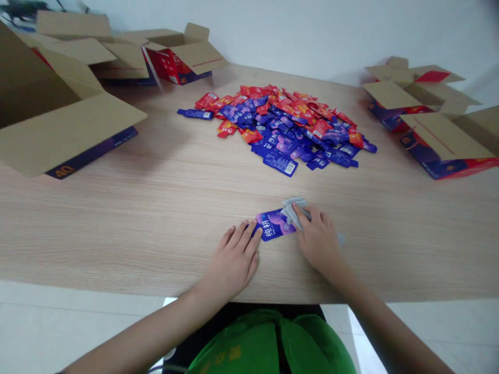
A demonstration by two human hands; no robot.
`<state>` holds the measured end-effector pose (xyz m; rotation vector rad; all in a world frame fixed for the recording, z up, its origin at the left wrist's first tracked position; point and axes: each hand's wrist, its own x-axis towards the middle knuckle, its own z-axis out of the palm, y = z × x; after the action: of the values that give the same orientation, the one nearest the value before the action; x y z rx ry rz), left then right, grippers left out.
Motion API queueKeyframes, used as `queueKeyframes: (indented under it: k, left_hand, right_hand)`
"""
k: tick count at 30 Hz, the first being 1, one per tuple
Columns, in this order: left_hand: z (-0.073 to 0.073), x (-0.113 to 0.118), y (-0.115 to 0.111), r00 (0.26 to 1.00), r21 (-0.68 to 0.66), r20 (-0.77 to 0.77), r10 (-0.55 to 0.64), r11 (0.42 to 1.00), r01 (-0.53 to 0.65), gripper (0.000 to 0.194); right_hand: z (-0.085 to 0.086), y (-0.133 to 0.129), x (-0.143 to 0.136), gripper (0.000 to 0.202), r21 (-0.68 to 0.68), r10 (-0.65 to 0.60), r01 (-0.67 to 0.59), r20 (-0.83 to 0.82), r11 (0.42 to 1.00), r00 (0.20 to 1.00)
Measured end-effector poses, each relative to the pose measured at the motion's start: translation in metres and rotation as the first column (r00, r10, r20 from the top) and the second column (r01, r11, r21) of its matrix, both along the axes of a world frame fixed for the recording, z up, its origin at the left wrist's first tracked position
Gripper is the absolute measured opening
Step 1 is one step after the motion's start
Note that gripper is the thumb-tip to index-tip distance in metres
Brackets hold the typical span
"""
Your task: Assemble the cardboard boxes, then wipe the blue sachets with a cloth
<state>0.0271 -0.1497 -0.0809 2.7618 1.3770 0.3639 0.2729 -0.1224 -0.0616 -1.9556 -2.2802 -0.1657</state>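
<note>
A blue-purple pouch (274, 224) with white lettering lies flat on the table in front of me. My left hand (237, 254) is laid palm down with its fingers outstretched, the tips on the pouch's left end. In my right hand (318, 236) is a bunched grey-white cloth (295, 206), pressed against the pouch's right end. Part of the cloth is hidden under that hand, and a corner sticks out on its right side. Beyond both hands is a heap of red pouches (312, 109) and blue pouches (283, 143), overlapping one another.
Open cardboard boxes stand on both sides: a large one (78, 135) at the near left, a red-sided one (171, 65) behind it, and others (448, 137) at the right. The wooden table's front edge (117, 283) runs just before my body. A white wall (312, 36) rises behind.
</note>
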Motion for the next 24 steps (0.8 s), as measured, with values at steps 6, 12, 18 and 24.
queueKeyframes:
  k: [6,12,18,24]
  left_hand:
    - [-0.003,0.001,-0.001,0.999,0.019,0.031,-0.008,1.0,0.008,0.049]
    - [-0.002,0.002,0.0,0.999,0.001,0.042,-0.005,1.0,0.005,0.045]
    - [0.003,0.005,-0.001,0.998,-0.003,0.053,0.023,1.0,-0.023,0.039]
    - [0.002,0.005,-0.001,0.999,0.003,0.044,0.016,1.0,-0.016,0.045]
  right_hand:
    - [0.026,0.003,-0.012,0.048,0.162,0.025,0.031,-0.333,0.986,0.943]
    - [0.012,-0.002,-0.068,0.047,0.058,0.208,-0.201,-0.181,0.978,0.961]
    - [-0.002,-0.004,-0.071,0.047,-0.015,0.226,-0.229,-0.108,0.973,0.968]
    - [-0.002,-0.005,-0.06,0.045,-0.015,0.177,-0.179,-0.099,0.984,0.979]
